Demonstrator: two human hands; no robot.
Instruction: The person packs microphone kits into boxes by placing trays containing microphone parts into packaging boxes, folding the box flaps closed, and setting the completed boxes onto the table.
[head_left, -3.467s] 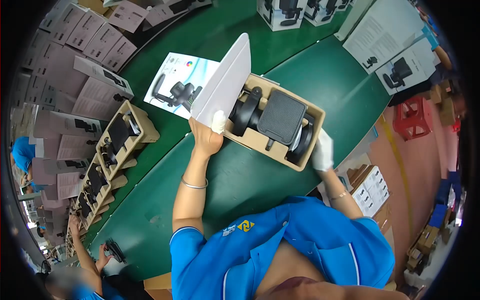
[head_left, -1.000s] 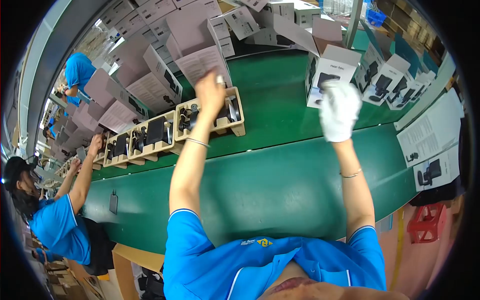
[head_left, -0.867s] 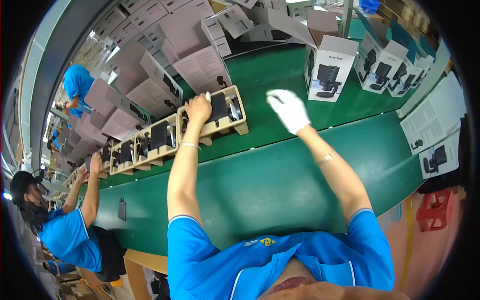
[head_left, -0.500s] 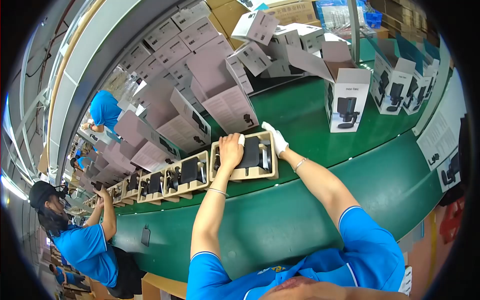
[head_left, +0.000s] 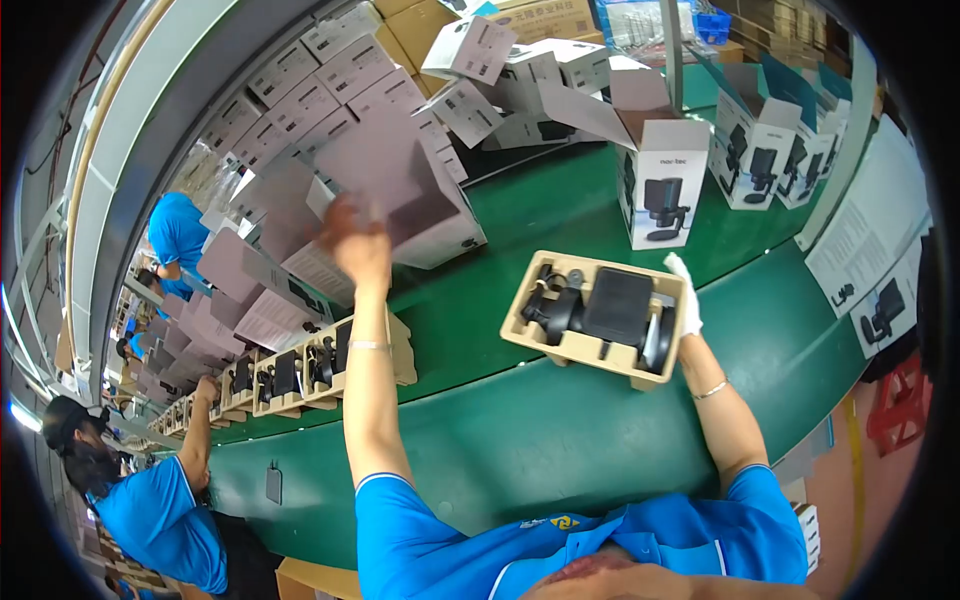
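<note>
My right hand [head_left: 686, 296], in a white glove, grips the right end of a tan moulded tray [head_left: 575, 352]. In the tray lie a black rectangular piece [head_left: 618, 304], a black stand part [head_left: 561, 308] and a coiled black cable [head_left: 537, 290]. My left hand [head_left: 357, 240] is smeared by motion and stretched out to the left, in front of an open white carton [head_left: 435, 215] with its flaps up. Below that arm, a row of similar filled trays [head_left: 325, 365] runs off to the left.
An upright open carton [head_left: 663, 185] with a microphone picture stands behind the tray. More open cartons [head_left: 760, 150] are at the right, and stacked white boxes [head_left: 300, 105] at the back left. A co-worker [head_left: 150, 510] stands at the left near a dark flat object [head_left: 273, 483] on the green bench.
The tray has moved right, away from the row, along with my right hand. My left hand has let go of it and swung left toward the open cartons. The co-worker's arm has lowered.
</note>
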